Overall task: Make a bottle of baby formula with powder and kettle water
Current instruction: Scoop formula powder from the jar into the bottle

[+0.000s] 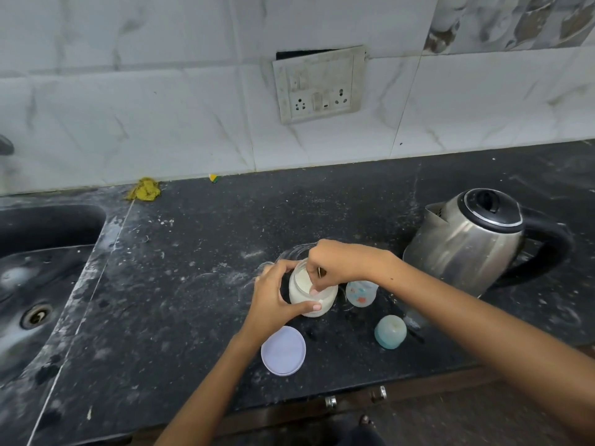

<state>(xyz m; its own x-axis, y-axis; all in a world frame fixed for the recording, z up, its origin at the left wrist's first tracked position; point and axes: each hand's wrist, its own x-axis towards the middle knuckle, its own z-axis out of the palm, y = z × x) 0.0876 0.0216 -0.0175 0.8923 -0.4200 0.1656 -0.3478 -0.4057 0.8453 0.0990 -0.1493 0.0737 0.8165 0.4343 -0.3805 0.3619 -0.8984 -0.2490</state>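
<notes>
Jar [310, 297]: light, smooth, slippery; grip its sides.
Left hand [277, 300]: fingers wrapped round jar.
Right hand [335, 265]: fingertips pinching a scoop inside the jar.

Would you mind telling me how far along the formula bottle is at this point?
Early stage. Done: the powder jar is open, its lid lying on the counter, and the bottle stands uncapped with its cap beside it. In hand: the left hand steadies the jar while the right hand reaches in, seemingly scooping. Left: powder into bottle, water from the kettle, capping.
</notes>
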